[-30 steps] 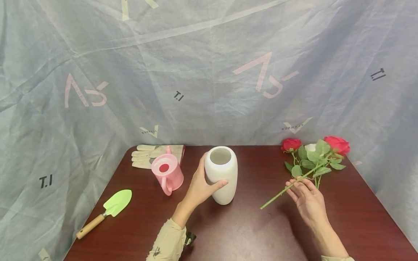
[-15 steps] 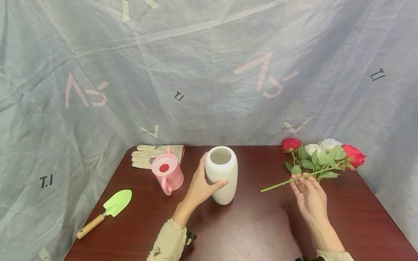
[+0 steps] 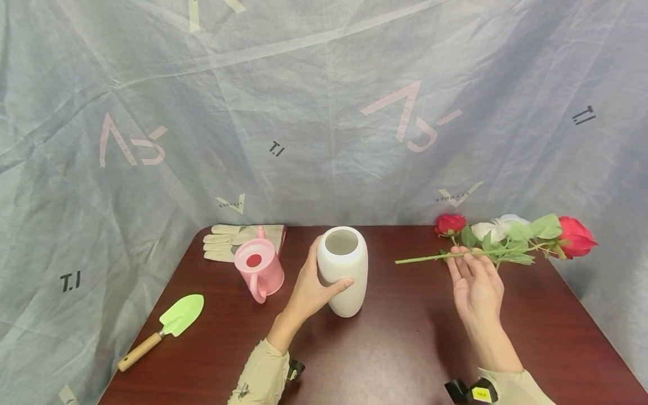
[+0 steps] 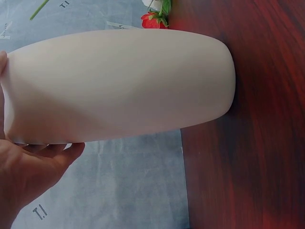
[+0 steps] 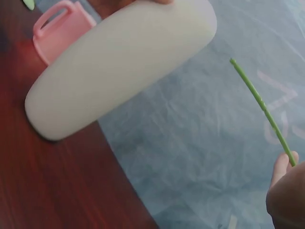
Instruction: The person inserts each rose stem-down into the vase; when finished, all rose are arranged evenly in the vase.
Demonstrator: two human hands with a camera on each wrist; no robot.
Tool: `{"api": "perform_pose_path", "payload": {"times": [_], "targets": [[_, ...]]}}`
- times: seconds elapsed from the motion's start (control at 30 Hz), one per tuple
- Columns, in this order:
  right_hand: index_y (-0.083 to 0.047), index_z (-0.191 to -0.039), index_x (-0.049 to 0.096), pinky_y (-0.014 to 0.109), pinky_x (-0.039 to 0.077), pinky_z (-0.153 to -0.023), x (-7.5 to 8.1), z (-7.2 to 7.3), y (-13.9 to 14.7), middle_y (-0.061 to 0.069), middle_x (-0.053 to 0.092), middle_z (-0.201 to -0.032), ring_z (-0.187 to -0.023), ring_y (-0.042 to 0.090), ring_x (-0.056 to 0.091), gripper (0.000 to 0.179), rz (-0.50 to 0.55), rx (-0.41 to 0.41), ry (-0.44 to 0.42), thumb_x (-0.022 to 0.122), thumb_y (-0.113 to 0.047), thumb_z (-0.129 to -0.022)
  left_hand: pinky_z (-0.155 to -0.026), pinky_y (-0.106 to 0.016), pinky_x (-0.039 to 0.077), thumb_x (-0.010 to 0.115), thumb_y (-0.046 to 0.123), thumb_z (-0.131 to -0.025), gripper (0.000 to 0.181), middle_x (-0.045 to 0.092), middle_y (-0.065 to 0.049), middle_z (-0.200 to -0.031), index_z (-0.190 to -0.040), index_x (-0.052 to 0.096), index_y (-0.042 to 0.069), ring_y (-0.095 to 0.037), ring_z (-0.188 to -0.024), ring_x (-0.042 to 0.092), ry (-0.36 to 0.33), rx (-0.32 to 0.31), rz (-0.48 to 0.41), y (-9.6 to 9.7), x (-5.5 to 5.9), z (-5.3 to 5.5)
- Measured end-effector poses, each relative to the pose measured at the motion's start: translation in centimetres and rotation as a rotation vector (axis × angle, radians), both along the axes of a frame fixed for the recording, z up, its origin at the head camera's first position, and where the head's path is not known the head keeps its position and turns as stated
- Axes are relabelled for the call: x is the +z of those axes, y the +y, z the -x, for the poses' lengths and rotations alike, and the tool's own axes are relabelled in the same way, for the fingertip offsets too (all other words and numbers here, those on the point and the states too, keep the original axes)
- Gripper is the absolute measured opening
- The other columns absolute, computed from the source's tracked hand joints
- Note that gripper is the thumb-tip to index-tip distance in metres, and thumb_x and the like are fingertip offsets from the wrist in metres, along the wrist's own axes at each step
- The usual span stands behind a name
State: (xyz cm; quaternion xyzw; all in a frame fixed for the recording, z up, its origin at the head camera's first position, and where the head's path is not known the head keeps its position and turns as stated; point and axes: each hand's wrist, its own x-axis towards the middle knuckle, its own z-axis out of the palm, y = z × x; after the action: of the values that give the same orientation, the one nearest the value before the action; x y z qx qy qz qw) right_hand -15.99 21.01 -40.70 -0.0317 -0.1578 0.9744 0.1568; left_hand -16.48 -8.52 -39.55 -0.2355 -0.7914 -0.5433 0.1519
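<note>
My left hand [image 3: 314,287] grips a white vase [image 3: 350,263] near its upper part, with the thumb across the front. The vase stands upright on the table, its mouth facing up. To the right, my right hand [image 3: 478,289] pinches the green stem [image 3: 420,259] of a red rose [image 3: 577,237]. That stem lies level, its cut end pointing left toward the vase and the bloom out to the right. In the right wrist view the bare stem end [image 5: 262,104] shows beside the vase, apart from it. Behind the held rose are another red rose [image 3: 450,224] and white roses [image 3: 486,230].
Left of the vase stands a pink watering can [image 3: 268,270], with pale work gloves [image 3: 219,247] behind it. A green trowel [image 3: 183,314] with a wooden handle lies at the table's left edge. A grey cloth [image 3: 324,140] hangs behind the dark red table [image 3: 385,360].
My right hand has turned the rose from a slant to nearly level, raising the stem's cut end and carrying the bloom right. The left hand and the vase have stayed in place.
</note>
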Motion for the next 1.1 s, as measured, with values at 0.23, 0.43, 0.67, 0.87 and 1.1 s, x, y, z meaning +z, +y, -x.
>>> {"api": "perform_pose_path", "payload": {"times": [0.23, 0.43, 0.67, 0.87, 1.1], "targets": [[0.005, -0.091, 0.053, 0.04, 0.051, -0.079, 1.5, 0.4, -1.2, 0.022, 0.063, -0.085, -0.086, 0.032, 0.065, 0.012, -0.008, -0.065, -0.031, 0.049, 0.016, -0.088, -0.095, -0.045, 0.037, 0.081, 0.016, -0.07, 0.088, 0.05, -0.008, -0.126, -0.141, 0.029, 0.008, -0.021, -0.113, 0.048, -0.006, 0.014, 0.012, 0.0, 0.2, -0.2], [0.006, -0.092, 0.052, 0.038, 0.052, -0.075, 2.7, 1.0, -2.5, 0.021, 0.064, -0.084, -0.082, 0.031, 0.065, 0.011, -0.114, -0.134, -0.014, 0.052, 0.016, -0.086, -0.095, -0.044, 0.037, 0.081, 0.017, -0.07, 0.088, 0.05, -0.006, -0.125, -0.141, 0.029, 0.009, -0.02, -0.113, 0.048, -0.014, 0.014, 0.011, 0.1, 0.3, -0.2], [0.006, -0.092, 0.051, 0.036, 0.053, -0.073, 4.3, 1.6, -4.4, 0.019, 0.064, -0.083, -0.08, 0.03, 0.065, 0.01, -0.232, -0.161, 0.07, 0.051, 0.014, -0.086, -0.096, -0.044, 0.037, 0.081, 0.016, -0.07, 0.087, 0.05, -0.004, -0.125, -0.141, 0.029, 0.01, -0.02, -0.113, 0.048, -0.031, 0.015, 0.01, 0.0, 0.3, -0.3], [0.006, -0.097, 0.05, 0.036, 0.053, -0.073, 5.5, 2.1, -5.9, 0.019, 0.062, -0.083, -0.079, 0.03, 0.064, 0.015, -0.344, -0.162, 0.138, 0.05, 0.017, -0.086, -0.095, -0.044, 0.037, 0.081, 0.015, -0.069, 0.088, 0.05, -0.007, -0.125, -0.14, 0.029, 0.008, -0.022, -0.113, 0.048, -0.006, 0.02, 0.022, 0.0, 0.0, -0.1], [0.006, -0.098, 0.05, 0.035, 0.053, -0.07, 6.5, 2.9, -7.4, 0.019, 0.062, -0.084, -0.08, 0.03, 0.064, 0.016, -0.482, -0.158, 0.186, 0.052, 0.016, -0.085, -0.096, -0.042, 0.037, 0.083, 0.03, -0.068, 0.095, 0.048, 0.003, -0.129, -0.144, 0.025, 0.024, -0.015, -0.115, 0.046, 0.005, 0.025, 0.034, -0.4, -3.2, 2.0]]}}
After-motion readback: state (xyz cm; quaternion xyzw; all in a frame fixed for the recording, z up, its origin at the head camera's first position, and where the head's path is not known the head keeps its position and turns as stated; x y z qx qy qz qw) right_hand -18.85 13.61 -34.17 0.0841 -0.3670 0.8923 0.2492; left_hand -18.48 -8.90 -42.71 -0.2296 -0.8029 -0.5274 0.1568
